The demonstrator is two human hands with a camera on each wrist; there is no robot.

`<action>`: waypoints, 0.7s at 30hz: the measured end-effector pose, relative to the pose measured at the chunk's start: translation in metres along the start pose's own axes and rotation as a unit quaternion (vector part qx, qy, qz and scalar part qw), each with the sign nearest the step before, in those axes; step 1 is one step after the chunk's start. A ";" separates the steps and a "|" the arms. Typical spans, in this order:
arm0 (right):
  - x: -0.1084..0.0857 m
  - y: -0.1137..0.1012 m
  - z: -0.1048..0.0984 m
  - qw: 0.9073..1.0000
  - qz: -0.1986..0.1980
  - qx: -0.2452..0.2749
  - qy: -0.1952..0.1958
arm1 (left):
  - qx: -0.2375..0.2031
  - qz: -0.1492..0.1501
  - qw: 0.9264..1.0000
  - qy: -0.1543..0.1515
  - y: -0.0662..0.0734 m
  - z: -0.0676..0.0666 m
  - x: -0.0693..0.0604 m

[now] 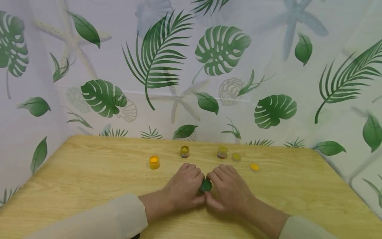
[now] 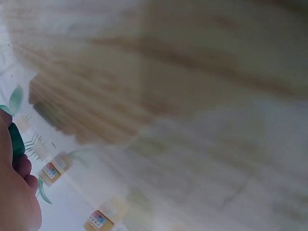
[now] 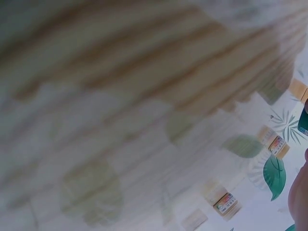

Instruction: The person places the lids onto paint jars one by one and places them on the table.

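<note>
A small jar with a dark green top is held between both hands above the near middle of the table. My left hand grips it from the left, its fingers curled. From the right, my right hand pinches the same jar, thumb low near the body side and fingers bent over the far side. Only the green top shows in the head view; the hands hide most of the rest. At the edge of the left wrist view, a green side of the jar shows beside the left hand.
Beyond the hands stand an orange-yellow paint jar, an olive-yellow jar and another olive-yellow jar. An olive lid and a yellow lid lie to the right. A leaf-patterned cloth borders the wooden table.
</note>
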State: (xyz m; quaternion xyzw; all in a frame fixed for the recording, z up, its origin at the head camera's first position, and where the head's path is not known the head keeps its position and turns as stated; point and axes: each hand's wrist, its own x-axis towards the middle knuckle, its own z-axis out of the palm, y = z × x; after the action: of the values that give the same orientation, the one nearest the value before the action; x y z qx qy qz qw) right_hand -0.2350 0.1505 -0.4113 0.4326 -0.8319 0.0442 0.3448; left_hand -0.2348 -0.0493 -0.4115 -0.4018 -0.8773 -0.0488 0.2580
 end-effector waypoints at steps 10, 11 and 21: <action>-0.001 -0.002 -0.001 1.000 0.002 0.006 0.007 | 0.027 0.021 0.999 0.018 0.004 -0.001 -0.001; -0.001 -0.002 -0.001 1.000 0.003 0.005 0.007 | 0.026 0.024 0.999 0.019 0.005 -0.001 -0.001; -0.001 0.000 -0.003 1.000 0.004 0.018 -0.003 | 0.003 -0.014 1.000 -0.002 0.002 -0.003 -0.001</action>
State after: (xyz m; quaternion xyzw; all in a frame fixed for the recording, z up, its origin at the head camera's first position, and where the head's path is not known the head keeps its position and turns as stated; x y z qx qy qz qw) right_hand -0.2331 0.1516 -0.4098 0.4355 -0.8339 0.0596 0.3339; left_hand -0.2318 -0.0493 -0.4099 -0.3888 -0.8834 -0.0492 0.2570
